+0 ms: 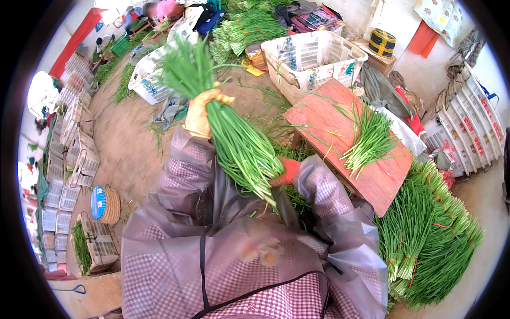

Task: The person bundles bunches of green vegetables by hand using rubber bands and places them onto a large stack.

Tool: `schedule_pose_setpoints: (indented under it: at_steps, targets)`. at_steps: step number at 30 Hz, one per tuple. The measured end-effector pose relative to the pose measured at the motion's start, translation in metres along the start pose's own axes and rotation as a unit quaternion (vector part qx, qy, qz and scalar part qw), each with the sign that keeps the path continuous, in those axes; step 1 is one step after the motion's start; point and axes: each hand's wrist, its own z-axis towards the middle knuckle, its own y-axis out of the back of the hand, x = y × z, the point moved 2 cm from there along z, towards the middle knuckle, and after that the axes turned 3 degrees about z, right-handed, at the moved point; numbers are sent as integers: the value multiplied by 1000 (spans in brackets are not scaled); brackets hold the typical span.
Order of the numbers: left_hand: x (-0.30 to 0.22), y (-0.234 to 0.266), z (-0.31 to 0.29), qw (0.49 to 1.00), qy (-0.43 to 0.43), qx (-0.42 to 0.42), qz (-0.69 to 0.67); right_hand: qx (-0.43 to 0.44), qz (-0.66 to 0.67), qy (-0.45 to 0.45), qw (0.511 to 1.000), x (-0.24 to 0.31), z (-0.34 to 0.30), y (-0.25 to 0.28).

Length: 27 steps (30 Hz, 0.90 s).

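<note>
A large bunch of green chives (pixel 239 146) hangs slantwise in front of me, leafy tips up and to the left, pale stem ends low and to the right. Round its upper part is closed my left hand (pixel 199 112), in a pale yellow glove. At the stem ends, my right hand (pixel 287 171), in an orange-red glove, grips the bunch from the right side; its fingertips are hidden behind the stems. Loose chives (pixel 366 139) lie on a reddish wooden board (pixel 324 114) to the right. Beside that board are stacked tied chive bundles (pixel 425 228).
A white plastic crate (pixel 313 50) stands beyond the board, with another crate (pixel 151 80) farther left. More chives (pixel 247 29) are piled at the back. A wicker basket (pixel 110 206) and stacked crates (pixel 79 154) line the left. Other people (pixel 159 10) sit at far left.
</note>
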Motion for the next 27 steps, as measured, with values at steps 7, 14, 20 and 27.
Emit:
schedule_pose_setpoints:
  at_steps: [7, 14, 20, 27]
  targets:
    - [-10, 94, -17, 967, -63, -242, -54, -331, 402, -197, 831, -108, -45, 34]
    - [9, 145, -29, 938, -108, -317, -92, -142, 273, -124, 943, 22, 1, -12]
    - [17, 127, -28, 945, -97, -294, -108, -376, 253, -63, 889, -7, 79, -45]
    - [27, 111, -36, 938, -80, -309, -135, -506, 379, -91, 770, -121, 39, 2]
